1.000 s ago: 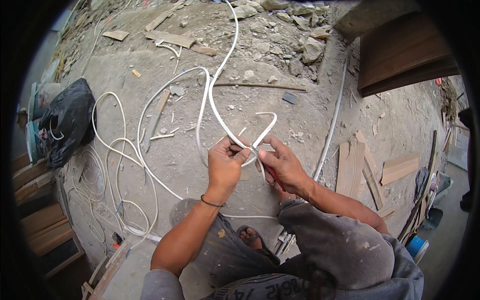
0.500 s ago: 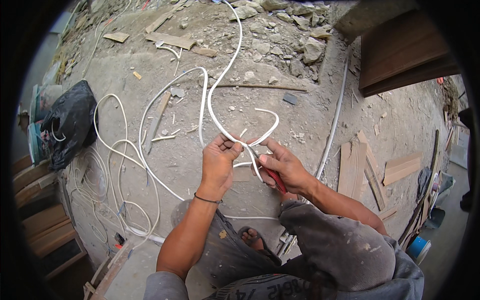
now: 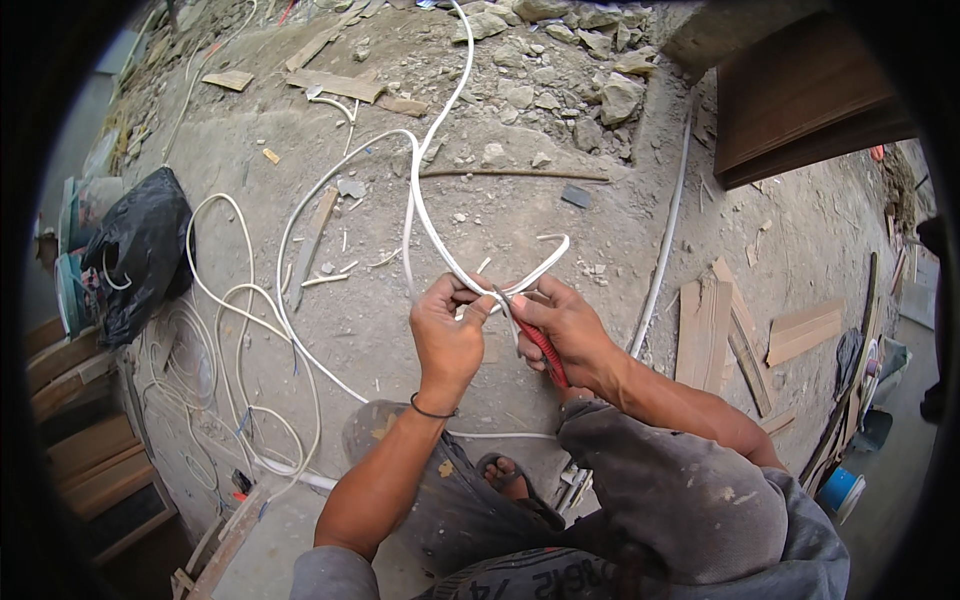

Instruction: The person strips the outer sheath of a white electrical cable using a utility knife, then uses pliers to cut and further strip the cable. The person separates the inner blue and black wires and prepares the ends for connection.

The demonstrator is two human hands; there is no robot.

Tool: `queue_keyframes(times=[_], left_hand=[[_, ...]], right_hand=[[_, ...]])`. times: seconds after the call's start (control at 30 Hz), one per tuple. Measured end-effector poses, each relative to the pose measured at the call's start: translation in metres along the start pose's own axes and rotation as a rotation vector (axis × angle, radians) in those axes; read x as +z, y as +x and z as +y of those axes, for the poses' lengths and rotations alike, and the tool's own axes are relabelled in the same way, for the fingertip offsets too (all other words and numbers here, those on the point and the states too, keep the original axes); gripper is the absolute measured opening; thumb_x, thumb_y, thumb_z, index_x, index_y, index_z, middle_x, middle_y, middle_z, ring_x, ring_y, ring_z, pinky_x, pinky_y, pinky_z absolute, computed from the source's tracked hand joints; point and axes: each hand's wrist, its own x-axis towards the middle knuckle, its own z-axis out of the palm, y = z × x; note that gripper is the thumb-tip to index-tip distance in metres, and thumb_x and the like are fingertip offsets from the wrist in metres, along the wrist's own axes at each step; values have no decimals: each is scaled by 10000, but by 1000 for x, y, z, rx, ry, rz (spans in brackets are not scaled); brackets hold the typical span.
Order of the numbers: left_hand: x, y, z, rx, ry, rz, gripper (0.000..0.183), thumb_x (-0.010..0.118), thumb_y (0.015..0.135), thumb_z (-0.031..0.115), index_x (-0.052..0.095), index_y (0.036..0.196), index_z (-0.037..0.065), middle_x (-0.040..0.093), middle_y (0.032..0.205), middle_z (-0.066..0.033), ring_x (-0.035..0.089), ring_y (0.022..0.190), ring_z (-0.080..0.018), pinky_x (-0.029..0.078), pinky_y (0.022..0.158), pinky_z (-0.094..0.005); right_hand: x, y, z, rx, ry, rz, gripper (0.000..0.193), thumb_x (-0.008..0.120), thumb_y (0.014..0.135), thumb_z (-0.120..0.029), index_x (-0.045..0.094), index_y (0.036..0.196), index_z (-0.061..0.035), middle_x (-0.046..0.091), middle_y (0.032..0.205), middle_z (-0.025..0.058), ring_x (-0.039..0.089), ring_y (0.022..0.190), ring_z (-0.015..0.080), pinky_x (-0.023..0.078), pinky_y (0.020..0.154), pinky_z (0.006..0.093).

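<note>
The left hand [image 3: 443,328] pinches the white cable [image 3: 417,192] between its fingers; the right hand [image 3: 577,338] wraps its fingers around red-handled pliers [image 3: 545,350], their tips at the cable.

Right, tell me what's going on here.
A person is working on a white cable over dusty ground. The left hand pinches it, and the right hand grips a red-handled tool with its tip at the cable, close to the left fingertips. A short end curls up beyond the hands. More cable lies in loops to the left.
</note>
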Motion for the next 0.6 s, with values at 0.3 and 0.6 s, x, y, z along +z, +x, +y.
queue_keyframes(times=[0.3,0.6], left_hand=[[-33,33,30,-128,-630,327,164,704,975,-38,658,1128,-2,705,1004,-68,671,904,-122,558,858,-266],[-47,37,8,-126,-649,110,180,725,1001,80,628,1143,28,716,1026,-92,689,906,-164,582,853,-332]], right_hand=[[-30,-6,10,-70,-219,272,225,670,1038,-128,661,1209,17,620,859,42,515,536,76,396,440,251],[-91,10,-39,173,215,247,256,727,1003,-199,637,1070,32,676,745,85,541,443,109,422,380,288]])
